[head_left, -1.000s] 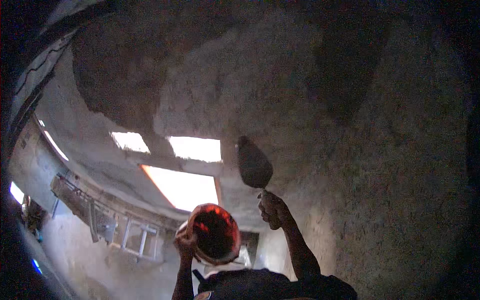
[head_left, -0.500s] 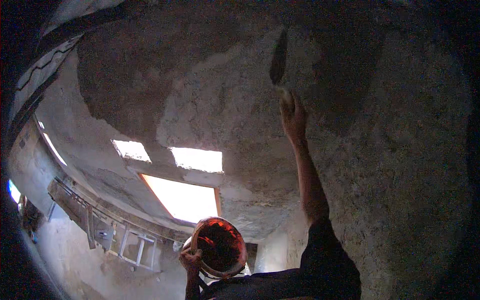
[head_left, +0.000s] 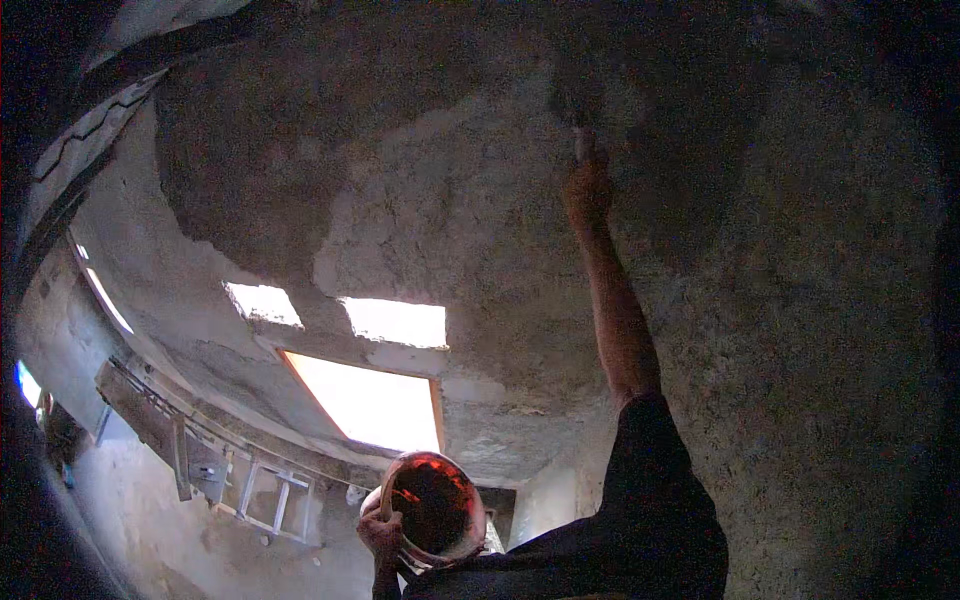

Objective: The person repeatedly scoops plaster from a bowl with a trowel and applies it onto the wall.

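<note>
My left hand (head_left: 380,536) is closed on the rim of a round bucket (head_left: 472,515), low in the view. The bucket's inside glows orange-red near the top, and its contents look dark. High on the wall, my right hand (head_left: 588,190) is wrapped round the pale handle of a trowel (head_left: 583,145), with the arm stretched up. The trowel's dark blade barely stands out from the wall behind it. Around it the rough grey wall (head_left: 450,190) carries darker, damp-looking patches.
Two small bright openings (head_left: 398,322) sit above a larger bright window (head_left: 375,400) in the wall. Far down at the lower left are a pale metal frame like a ladder (head_left: 280,500) and long boards (head_left: 140,405). Dark beams (head_left: 170,48) cross the upper left.
My right hand has moved slightly up, and the trowel has turned, so its narrow dark blade no longer shows plainly. My left hand and the bucket have dropped a little.
</note>
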The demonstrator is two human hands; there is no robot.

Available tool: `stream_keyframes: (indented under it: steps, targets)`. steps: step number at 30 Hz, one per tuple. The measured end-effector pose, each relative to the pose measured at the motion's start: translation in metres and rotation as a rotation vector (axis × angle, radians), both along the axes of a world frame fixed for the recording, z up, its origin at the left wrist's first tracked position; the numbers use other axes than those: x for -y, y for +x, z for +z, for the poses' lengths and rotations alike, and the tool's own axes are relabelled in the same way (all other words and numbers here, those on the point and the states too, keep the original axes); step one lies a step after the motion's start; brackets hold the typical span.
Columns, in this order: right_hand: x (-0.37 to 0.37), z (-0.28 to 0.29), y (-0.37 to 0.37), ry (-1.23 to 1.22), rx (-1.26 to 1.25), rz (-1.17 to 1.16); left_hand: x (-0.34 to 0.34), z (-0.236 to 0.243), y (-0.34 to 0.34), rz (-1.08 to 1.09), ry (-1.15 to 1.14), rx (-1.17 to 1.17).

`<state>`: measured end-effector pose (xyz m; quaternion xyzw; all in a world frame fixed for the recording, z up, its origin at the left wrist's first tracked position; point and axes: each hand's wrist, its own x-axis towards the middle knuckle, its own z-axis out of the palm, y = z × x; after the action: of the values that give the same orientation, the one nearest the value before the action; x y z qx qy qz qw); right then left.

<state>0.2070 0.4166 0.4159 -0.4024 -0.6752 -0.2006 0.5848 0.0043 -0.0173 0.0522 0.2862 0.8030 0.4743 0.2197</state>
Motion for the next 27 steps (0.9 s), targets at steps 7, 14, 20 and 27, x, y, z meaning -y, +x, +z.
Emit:
stream_keyframes:
  steps: [7,14,20,27]
  targets:
    - [0.004,-0.041,0.028,-0.121,0.069,-0.049,0.0,-0.028,-0.005,-0.06,0.044,0.054]
    - [-0.023,0.018,0.014,0.051,0.075,-0.109,0.01,-0.04,-0.002,-0.002,0.125,0.101]
    - [-0.014,0.028,-0.029,-0.057,0.043,0.011,0.006,-0.018,0.001,-0.028,0.121,0.082]
    - [0.029,0.025,-0.04,-0.377,0.122,0.44,0.0,-0.039,-0.004,-0.048,0.226,0.202]
